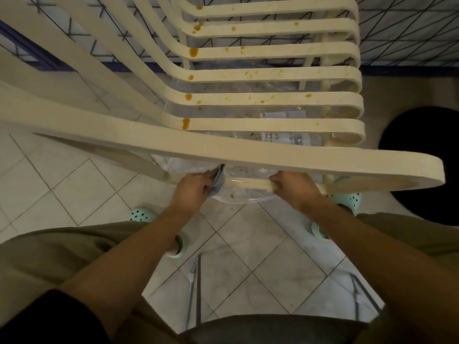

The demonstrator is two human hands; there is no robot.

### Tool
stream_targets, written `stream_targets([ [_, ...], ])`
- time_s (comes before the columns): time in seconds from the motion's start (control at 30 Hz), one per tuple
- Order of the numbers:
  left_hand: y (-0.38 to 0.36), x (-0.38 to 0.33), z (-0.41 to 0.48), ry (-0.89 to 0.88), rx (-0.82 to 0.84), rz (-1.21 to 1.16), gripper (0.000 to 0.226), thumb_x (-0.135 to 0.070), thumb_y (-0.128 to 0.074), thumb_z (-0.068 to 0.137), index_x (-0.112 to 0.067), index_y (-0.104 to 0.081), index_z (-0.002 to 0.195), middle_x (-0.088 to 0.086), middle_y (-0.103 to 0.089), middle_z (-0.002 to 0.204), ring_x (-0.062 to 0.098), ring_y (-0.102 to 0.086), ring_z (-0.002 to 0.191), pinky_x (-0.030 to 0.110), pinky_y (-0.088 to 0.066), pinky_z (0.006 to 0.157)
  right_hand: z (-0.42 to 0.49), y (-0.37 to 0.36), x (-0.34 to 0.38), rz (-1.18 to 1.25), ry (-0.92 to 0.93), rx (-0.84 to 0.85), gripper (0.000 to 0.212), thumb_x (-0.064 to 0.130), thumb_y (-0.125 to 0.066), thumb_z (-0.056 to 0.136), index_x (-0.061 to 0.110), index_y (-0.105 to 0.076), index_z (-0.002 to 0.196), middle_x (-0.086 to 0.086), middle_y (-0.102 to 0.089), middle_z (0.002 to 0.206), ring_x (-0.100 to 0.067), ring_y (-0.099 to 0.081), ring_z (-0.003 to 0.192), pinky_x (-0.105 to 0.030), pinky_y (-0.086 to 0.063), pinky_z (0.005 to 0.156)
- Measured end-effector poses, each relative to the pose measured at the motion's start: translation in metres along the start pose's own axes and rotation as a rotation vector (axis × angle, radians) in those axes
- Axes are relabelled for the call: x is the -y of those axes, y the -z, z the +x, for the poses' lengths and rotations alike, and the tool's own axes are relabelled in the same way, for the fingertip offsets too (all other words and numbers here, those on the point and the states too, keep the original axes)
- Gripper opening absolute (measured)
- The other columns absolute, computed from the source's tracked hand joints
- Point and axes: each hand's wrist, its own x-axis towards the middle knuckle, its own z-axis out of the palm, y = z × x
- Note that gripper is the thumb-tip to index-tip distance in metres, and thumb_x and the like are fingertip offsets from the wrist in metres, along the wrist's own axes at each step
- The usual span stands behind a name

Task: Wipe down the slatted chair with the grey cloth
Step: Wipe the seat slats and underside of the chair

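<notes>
Grey cloth (219,181) is bunched in my clenched left hand (191,189) at the left end of the low cream rail (248,182) of the slatted chair (248,151), below slats flecked with orange stains (185,123), while my right hand (294,191) grips that rail.

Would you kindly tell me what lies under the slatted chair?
Clear plastic wrapping with printed paper sheets shows between the slats of the slatted chair, over the tiled floor. The slats cover the rest, so its full extent is hidden.
</notes>
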Motion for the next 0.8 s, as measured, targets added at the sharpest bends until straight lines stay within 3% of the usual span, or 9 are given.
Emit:
stream_targets([
  [0.07,-0.003,-0.004,-0.001,0.046,-0.019,0.001,0.022,-0.014,-0.058,0.087,-0.002,-0.074,0.096,0.015,-0.072,0.099,0.031,-0.067,0.092,0.037,-0.051,0.083,-0.008,-0.002,-0.012,-0.018,-0.009,-0.083,0.012,0.018,-0.054,0.090,0.020,-0.066,0.089,0.000,-0.057,0.077,-0.024,-0.060,0.074,-0.028,-0.038,0.064],
  [0.17,-0.008,-0.006,-0.004,0.048,-0.082,-0.109,0.029,-0.018,-0.058,0.079,-0.005,-0.076,0.098,0.013,-0.074,0.091,0.028,-0.069,0.083,0.039,-0.057,0.075,-0.012,-0.001,-0.022,-0.022,-0.016,-0.159,0.016,0.018,-0.055,0.089,0.015,-0.071,0.090,-0.007,-0.064,0.084,-0.028,-0.060,0.077,-0.029,-0.041,0.067],
  [0.3,-0.016,-0.014,-0.001,0.111,-0.109,-0.062,0.022,-0.008,-0.067,0.079,-0.004,-0.075,0.100,0.016,-0.073,0.086,0.025,-0.067,0.075,0.034,-0.054,0.067,-0.010,-0.003,-0.023,0.013,-0.011,-0.112,0.018,0.014,-0.057,0.091,0.009,-0.073,0.098,-0.012,-0.061,0.098,-0.028,-0.058,0.088,-0.027,-0.036,0.072],
  [0.43,-0.027,-0.025,0.005,0.095,-0.093,-0.017,0.023,-0.017,-0.062,0.079,-0.005,-0.076,0.094,0.016,-0.072,0.082,0.028,-0.067,0.071,0.037,-0.056,0.064,-0.007,-0.003,-0.025,-0.002,-0.008,-0.066,0.020,0.016,-0.060,0.090,0.007,-0.071,0.105,-0.014,-0.061,0.104,-0.031,-0.059,0.097,-0.031,-0.043,0.080],
  [0.53,-0.039,-0.040,0.009,0.052,-0.106,-0.063,0.014,-0.004,-0.071,0.080,-0.005,-0.077,0.092,0.014,-0.071,0.082,0.017,-0.062,0.069,0.006,-0.046,0.066,-0.007,-0.004,-0.027,0.034,-0.039,-0.043,0.017,0.017,-0.061,0.089,0.008,-0.069,0.101,-0.015,-0.059,0.103,-0.033,-0.057,0.099,-0.029,-0.039,0.077],
  [0.57,-0.042,-0.046,0.010,0.051,-0.117,-0.063,0.015,-0.003,-0.071,0.081,-0.004,-0.076,0.095,0.014,-0.072,0.086,0.016,-0.062,0.072,0.003,-0.043,0.070,-0.007,-0.004,-0.026,0.046,-0.046,-0.031,0.016,0.017,-0.061,0.089,0.008,-0.068,0.101,-0.015,-0.060,0.103,-0.033,-0.057,0.098,-0.030,-0.039,0.077],
  [0.67,-0.049,-0.060,0.013,-0.025,-0.106,-0.080,0.027,-0.001,-0.070,0.081,-0.005,-0.073,0.107,0.011,-0.073,0.097,0.021,-0.068,0.082,0.008,-0.044,0.075,-0.009,-0.002,-0.027,0.086,-0.057,0.012,0.016,0.018,-0.058,0.092,0.010,-0.066,0.104,-0.015,-0.063,0.102,-0.032,-0.058,0.096,-0.033,-0.045,0.081],
  [0.73,-0.052,-0.066,0.016,-0.010,-0.060,-0.013,0.029,-0.003,-0.063,0.086,-0.004,-0.070,0.114,0.011,-0.068,0.116,0.029,-0.065,0.103,0.030,-0.049,0.089,-0.010,-0.001,-0.027,0.099,-0.057,0.033,0.018,0.018,-0.055,0.094,0.011,-0.066,0.106,-0.014,-0.065,0.101,-0.032,-0.060,0.094,-0.034,-0.048,0.081],
  [0.8,-0.054,-0.075,0.017,-0.007,-0.049,0.002,0.030,0.000,-0.065,0.083,-0.002,-0.070,0.112,0.014,-0.066,0.121,0.032,-0.062,0.111,0.037,-0.046,0.096,-0.011,0.000,-0.027,0.117,-0.059,0.042,0.018,0.018,-0.054,0.094,0.010,-0.067,0.104,-0.014,-0.066,0.102,-0.032,-0.061,0.094,-0.036,-0.050,0.083],
])
